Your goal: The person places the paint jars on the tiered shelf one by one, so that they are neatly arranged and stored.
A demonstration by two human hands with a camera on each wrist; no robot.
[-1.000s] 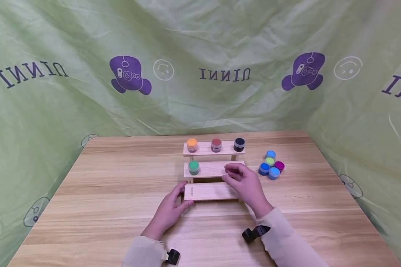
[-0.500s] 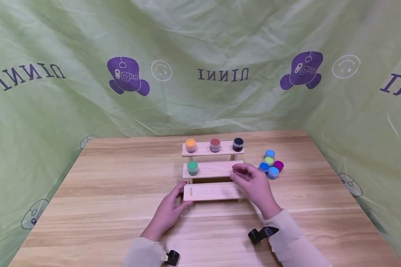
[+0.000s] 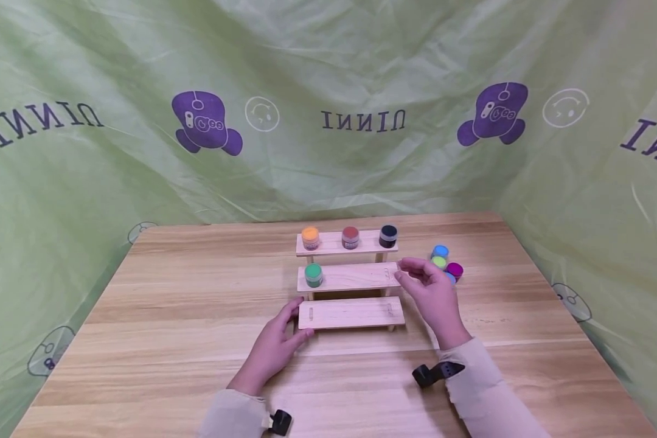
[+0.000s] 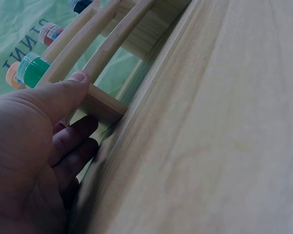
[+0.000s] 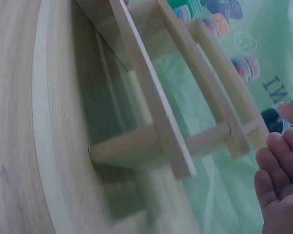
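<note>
A three-step wooden rack (image 3: pixel 350 313) stands on the table. My left hand (image 3: pixel 274 344) grips its lowest board's left end, thumb at the front edge; in the left wrist view the thumb rests on the board (image 4: pixel 105 105) with the other fingers beyond it. A green-topped paint jar (image 3: pixel 314 275) sits at the left of the middle board. On the top board stand orange (image 3: pixel 310 238), red-brown (image 3: pixel 350 237) and black (image 3: pixel 388 236) jars. My right hand (image 3: pixel 435 298), fingers loosely bent and holding nothing, hovers beside the middle board's right end.
Right of the rack lies a cluster of jars: light blue (image 3: pixel 440 251), lime green (image 3: pixel 438 262), magenta (image 3: pixel 455 271) and another light blue one (image 3: pixel 450 278), partly behind my right hand. A green printed cloth (image 3: pixel 328 170) hangs behind the wooden table (image 3: pixel 170 316).
My right hand has moved right, from over the middle board to past its right end, and now covers the dark blue jar. My left hand has stayed at the rack.
</note>
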